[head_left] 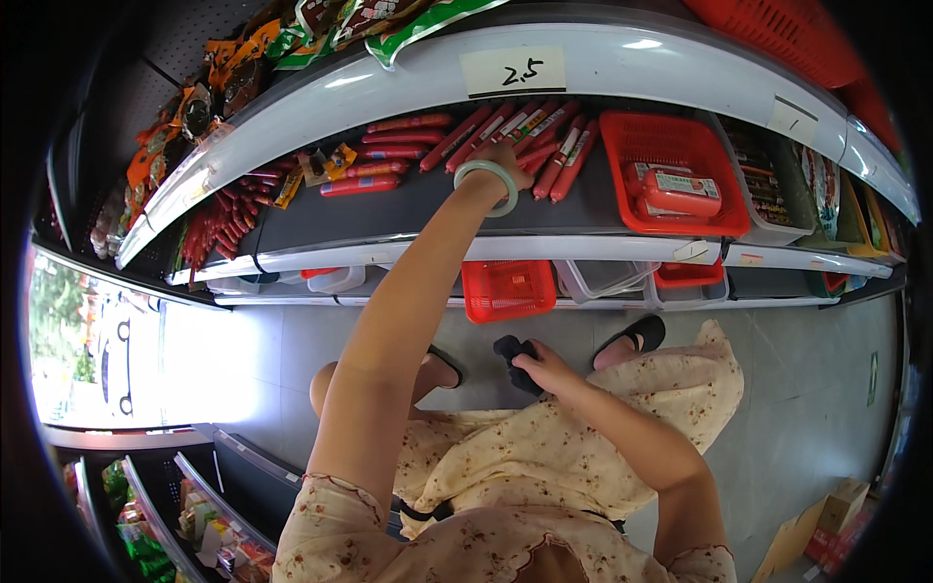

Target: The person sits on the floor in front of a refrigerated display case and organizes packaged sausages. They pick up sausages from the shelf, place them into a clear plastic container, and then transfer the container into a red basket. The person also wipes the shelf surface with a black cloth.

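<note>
While the left hand is touching the sausages on the shelf, its grip too hidden to tell, the right hand is pinching a black bundle. Right of the sausages, a red basket is holding red packs, and a pale bin beside it is holding slim packets.

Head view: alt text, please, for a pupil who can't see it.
A person's left hand, a pale green bangle at its wrist, reaches among red tube-shaped packages on a dark shelf, beside a red basket. The right hand holds a black item lower down.
</note>
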Available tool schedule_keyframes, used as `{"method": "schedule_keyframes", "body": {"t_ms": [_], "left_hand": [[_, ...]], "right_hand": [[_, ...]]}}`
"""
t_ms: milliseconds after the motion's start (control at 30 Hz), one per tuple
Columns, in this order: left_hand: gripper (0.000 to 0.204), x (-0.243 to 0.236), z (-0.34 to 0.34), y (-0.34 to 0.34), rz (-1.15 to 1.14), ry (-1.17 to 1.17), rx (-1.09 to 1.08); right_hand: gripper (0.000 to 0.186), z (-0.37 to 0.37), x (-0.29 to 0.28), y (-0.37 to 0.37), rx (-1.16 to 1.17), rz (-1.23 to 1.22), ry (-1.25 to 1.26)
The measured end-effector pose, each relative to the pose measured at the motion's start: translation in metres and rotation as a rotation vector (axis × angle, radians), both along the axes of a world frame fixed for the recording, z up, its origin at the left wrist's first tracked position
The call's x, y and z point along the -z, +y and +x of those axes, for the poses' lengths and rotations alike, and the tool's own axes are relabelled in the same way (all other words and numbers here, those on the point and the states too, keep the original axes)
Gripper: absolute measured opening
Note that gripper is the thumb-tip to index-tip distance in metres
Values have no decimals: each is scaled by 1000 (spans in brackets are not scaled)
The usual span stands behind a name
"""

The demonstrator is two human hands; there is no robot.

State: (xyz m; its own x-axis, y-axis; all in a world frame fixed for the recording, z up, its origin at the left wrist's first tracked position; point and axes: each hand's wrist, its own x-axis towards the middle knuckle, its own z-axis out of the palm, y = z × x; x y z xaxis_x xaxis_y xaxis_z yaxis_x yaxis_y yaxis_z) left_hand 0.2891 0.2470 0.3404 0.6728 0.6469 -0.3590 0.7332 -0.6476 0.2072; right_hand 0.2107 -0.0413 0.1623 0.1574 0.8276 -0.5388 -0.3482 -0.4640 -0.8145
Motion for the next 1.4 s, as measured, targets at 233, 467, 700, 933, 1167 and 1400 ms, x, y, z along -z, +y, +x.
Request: {"method": "schedule_keyframes", "body": {"t_ms": [233,467,700,933,1167,1400], "left_hand": [[41,-33,-44,-38,-221,-409,-235],[40,27,-162,-128,-1381,-1119,-270],[30,95,-191,-170,-1542,-883,-728],[22,167,-150,-108,-1350,-729,-967],[27,271,-111,-30,-839,-490,-817],[65,265,-135,-63,139,-489,-779]], "right_hand": [[28,7,-29,5,61,60,65],[48,27,-54,4,492,266,832],[36,38,-53,2,583,114,707],[38,33,-24,-4,480,-66,614],[37,32,-41,3,439,-100,550],[36,35,-38,2,461,-101,558]]}}
